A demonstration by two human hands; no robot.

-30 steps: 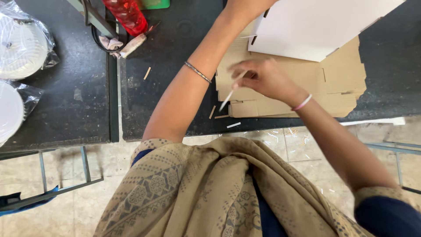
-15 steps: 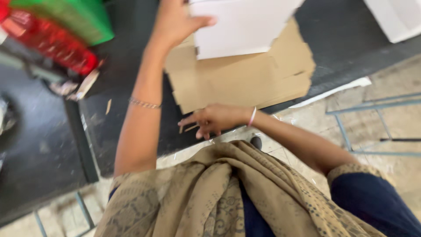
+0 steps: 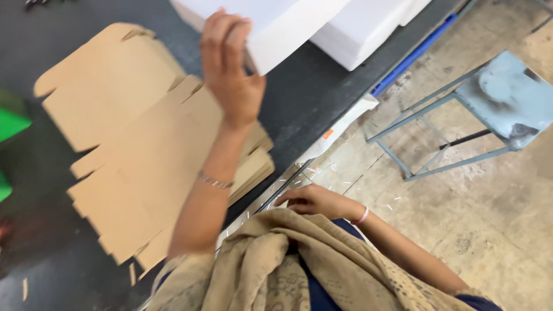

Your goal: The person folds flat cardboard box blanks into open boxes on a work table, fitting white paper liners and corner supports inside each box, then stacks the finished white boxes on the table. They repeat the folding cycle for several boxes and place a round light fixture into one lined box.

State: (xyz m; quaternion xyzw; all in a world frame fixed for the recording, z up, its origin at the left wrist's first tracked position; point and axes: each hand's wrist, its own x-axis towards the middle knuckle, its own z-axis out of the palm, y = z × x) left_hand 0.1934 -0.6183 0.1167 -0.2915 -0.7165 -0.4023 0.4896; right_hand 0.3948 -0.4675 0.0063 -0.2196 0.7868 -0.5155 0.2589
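My left hand (image 3: 230, 75) is raised over the dark table (image 3: 305, 98) and grips the near corner of a thick white board (image 3: 276, 23), fingers on top and thumb underneath. Below that arm lies a stack of flat brown cardboard box blanks (image 3: 132, 155). My right hand (image 3: 317, 201) rests low by the table's edge, against my beige scarf (image 3: 288, 259). Its fingers are curled, and whatever may be inside them is hidden.
A second stack of white boards (image 3: 368, 29) lies at the table's far side, beside a blue bar (image 3: 415, 55). A grey metal stool (image 3: 507, 98) stands on the concrete floor at the right. Something green (image 3: 11, 124) shows at the left edge. Small white scraps litter the floor.
The view has swung right, bringing the floor and stool into sight. My left hand has closed on the white board's corner. My right hand has drawn back from the cardboard to my scarf.
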